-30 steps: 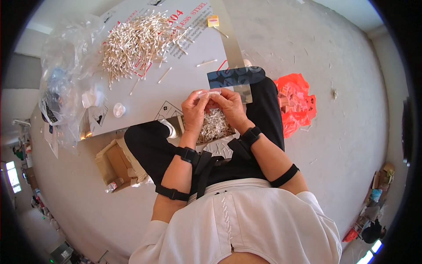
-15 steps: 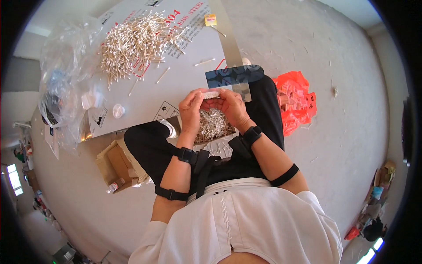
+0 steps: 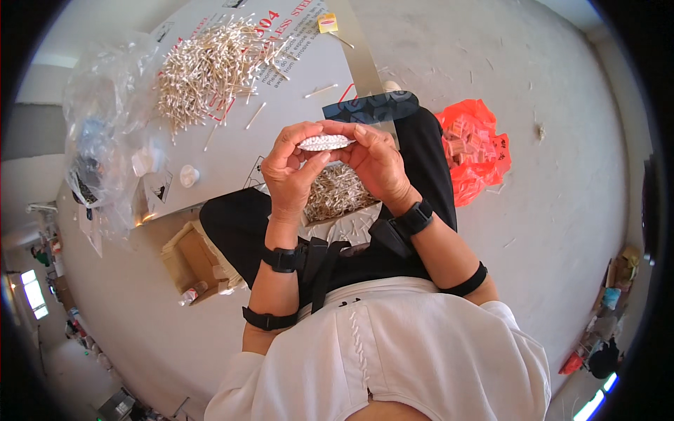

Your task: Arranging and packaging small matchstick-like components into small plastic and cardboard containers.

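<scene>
A bundle of cotton swabs (image 3: 324,143) is gripped between both hands, its white tips facing me in a flat oval. My left hand (image 3: 288,172) closes on the left side, thumb below and fingers above. On the other side, my right hand (image 3: 380,167) pinches the bundle with thumb and fingers. Below them, between my legs, loose cotton swabs (image 3: 340,192) fill an open box, partly hidden by the hands. A large heap of cotton swabs (image 3: 207,74) lies on the printed metal-look tabletop (image 3: 235,158), with a few single swabs scattered near it.
A small yellow box (image 3: 327,23) stands at the table's far right. A clear plastic bag (image 3: 105,105) and a white round container (image 3: 189,176) are at the left. An open cardboard box (image 3: 200,256) sits on the floor. A red bag (image 3: 467,186) with pinkish packets lies right of my leg.
Both hands have risen slightly and tilted the bundle, so more white tips now face me. The left hand has moved left, its thumb now under the bundle. The view has shifted a little.
</scene>
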The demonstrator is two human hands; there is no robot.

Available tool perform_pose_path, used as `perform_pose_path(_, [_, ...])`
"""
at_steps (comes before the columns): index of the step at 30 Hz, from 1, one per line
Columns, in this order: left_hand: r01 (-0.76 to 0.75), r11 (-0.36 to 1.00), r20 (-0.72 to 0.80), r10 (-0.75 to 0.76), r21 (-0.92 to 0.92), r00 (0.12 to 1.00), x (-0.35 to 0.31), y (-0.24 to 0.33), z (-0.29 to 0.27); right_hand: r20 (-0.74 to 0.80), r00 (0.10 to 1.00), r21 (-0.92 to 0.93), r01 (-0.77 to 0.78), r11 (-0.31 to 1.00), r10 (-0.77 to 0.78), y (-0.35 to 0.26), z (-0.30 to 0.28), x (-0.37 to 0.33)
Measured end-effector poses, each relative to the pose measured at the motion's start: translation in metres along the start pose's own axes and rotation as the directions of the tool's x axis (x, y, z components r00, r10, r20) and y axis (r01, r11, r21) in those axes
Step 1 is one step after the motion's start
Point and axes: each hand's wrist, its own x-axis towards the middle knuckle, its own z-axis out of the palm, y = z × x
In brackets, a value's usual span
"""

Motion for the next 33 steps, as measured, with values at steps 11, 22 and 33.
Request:
perform_pose_path(11, [-0.113, 0.954, 0.052, 0.103, 0.277, 0.993, 0.002, 0.013, 0.002, -0.033, 0.999, -0.064, -0.043, 0.997, 0.041, -0.013, 0.011, -0.005])
perform_pose_path(22, [0.136, 0.974, -0.079, -0.123, 0.179, 0.989, -0.001, 0.022, 0.005, -0.061, 0.976, -0.091, -0.213, 0.973, 0.208, -0.024, 0.005, -0.015])
perform_pose_path(33, [0.178, 0.982, -0.052, -0.175, 0.062, 0.983, -0.001, 0.022, 0.011, -0.018, 0.982, -0.252, -0.187, 0.949, 0.189, -0.017, -0.002, -0.020])
